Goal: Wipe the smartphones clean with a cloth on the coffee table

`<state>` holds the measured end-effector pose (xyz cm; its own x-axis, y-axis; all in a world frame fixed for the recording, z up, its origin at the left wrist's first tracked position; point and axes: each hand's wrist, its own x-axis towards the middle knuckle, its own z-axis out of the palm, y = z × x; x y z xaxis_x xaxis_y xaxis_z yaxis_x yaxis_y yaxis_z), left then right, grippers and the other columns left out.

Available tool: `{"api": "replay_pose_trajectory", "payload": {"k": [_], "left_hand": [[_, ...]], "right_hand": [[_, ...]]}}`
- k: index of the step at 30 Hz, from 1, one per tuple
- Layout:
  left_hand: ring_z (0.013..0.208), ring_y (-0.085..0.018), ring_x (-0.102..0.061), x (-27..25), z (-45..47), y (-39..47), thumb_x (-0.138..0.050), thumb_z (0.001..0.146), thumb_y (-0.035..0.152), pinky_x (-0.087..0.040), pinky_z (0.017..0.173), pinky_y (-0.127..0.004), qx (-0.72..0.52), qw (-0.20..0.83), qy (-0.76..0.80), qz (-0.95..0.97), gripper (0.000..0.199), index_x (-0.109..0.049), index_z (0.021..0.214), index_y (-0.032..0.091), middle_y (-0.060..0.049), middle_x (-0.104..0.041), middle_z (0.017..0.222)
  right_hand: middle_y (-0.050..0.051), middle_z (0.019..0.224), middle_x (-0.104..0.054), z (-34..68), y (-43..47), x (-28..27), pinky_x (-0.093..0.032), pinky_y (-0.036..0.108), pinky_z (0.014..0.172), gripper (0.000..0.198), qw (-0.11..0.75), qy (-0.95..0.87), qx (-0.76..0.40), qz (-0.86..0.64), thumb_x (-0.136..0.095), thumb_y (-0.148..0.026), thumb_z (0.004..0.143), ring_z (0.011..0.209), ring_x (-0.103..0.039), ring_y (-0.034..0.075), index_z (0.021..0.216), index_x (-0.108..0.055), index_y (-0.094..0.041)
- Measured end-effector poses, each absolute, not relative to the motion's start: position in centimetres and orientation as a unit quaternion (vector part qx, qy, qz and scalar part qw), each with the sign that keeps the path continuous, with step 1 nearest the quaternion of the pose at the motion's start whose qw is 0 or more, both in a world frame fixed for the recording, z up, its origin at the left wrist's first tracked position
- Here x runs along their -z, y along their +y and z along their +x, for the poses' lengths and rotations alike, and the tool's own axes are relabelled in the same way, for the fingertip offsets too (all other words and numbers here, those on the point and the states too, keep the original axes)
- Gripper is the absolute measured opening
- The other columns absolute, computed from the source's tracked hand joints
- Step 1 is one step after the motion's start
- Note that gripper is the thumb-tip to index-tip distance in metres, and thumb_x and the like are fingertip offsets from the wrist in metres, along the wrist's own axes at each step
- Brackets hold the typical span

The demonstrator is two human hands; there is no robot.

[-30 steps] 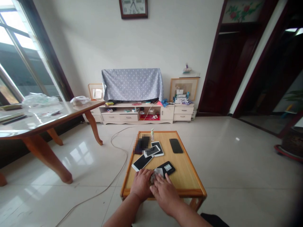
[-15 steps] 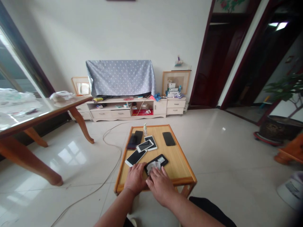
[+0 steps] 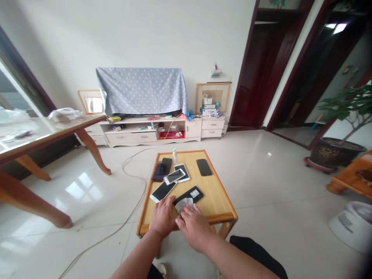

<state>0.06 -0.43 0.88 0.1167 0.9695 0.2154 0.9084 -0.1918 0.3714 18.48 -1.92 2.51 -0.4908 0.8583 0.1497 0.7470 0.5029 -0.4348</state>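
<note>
A black phone [image 3: 188,193] lies slantwise near the front of the small wooden table, a pale label on its upper face. My left hand [image 3: 162,217] holds it at its near left end, fingers closed against the edge. Under the bent fingers of my right hand [image 3: 194,224], a crumpled grey-white wipe [image 3: 183,203] is pressed on the phone's surface. Just beyond my left hand is a white-framed phone [image 3: 163,191]. Two more white phones overlap behind it, the smaller phone [image 3: 174,176] on top of the larger phone [image 3: 185,169]. My thumbs are close together.
On the table [image 3: 216,197] are a dark phone [image 3: 204,167] at right, a black phone [image 3: 167,164] beside a blurred-out dark item at left, and a pump bottle [image 3: 174,156] at the back. A cable [image 3: 128,221] runs over the floor. A larger table [image 3: 93,124] stands left.
The wipe under my right hand has slid slightly along the black phone toward its near left end. My left hand stays at the phone's edge. The whole view has shifted a little.
</note>
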Motion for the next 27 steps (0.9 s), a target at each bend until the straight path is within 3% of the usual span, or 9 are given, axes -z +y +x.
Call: {"api": "replay_pose_trajectory", "payload": {"k": [7,17,21,27], "left_hand": [[0.127,-0.031,-0.054,-0.9,0.1,-0.5,-0.068,0.072,0.038,-0.036,0.110,-0.045,-0.227,0.082,0.635,0.734,0.069,-0.045,0.136,0.023,-0.009,-0.066,0.131],[0.128,-0.031,-0.053,-0.9,-0.3,-0.5,-0.058,0.070,0.020,-0.034,0.110,-0.045,-0.213,0.106,0.640,0.730,0.087,-0.027,0.151,0.018,-0.011,-0.065,0.134],[0.125,-0.030,-0.056,-0.7,-0.3,-0.4,-0.059,0.077,0.028,-0.036,0.109,-0.045,-0.230,0.106,0.639,0.726,0.085,-0.023,0.154,0.019,-0.011,-0.065,0.132],[0.131,-0.032,-0.053,-0.8,-0.3,-0.4,-0.069,0.070,0.037,-0.033,0.114,-0.047,-0.237,0.109,0.640,0.722,0.090,-0.029,0.151,0.024,-0.009,-0.066,0.132]], "right_hand": [[0.014,0.143,-0.058,19.3,0.1,-3.4,-0.017,0.047,0.122,0.058,0.144,-0.820,-0.139,-0.536,-0.026,-0.049,0.106,0.138,-0.046,0.029,0.131,-0.065,-0.015],[0.012,0.139,-0.062,15.6,-1.4,-2.8,-0.017,0.042,0.122,0.052,0.169,-0.851,-0.147,-0.476,-0.025,-0.039,0.107,0.137,-0.048,0.025,0.131,-0.065,-0.017],[0.012,0.144,-0.058,15.0,0.9,-2.0,-0.014,0.041,0.122,0.049,0.166,-0.844,-0.150,-0.487,-0.027,-0.035,0.106,0.141,-0.043,0.023,0.135,-0.062,-0.016],[0.011,0.145,-0.057,17.8,5.3,-2.5,-0.016,0.048,0.120,0.051,0.160,-0.787,-0.128,-0.582,-0.023,-0.037,0.107,0.139,-0.044,0.025,0.132,-0.064,-0.018]]}}
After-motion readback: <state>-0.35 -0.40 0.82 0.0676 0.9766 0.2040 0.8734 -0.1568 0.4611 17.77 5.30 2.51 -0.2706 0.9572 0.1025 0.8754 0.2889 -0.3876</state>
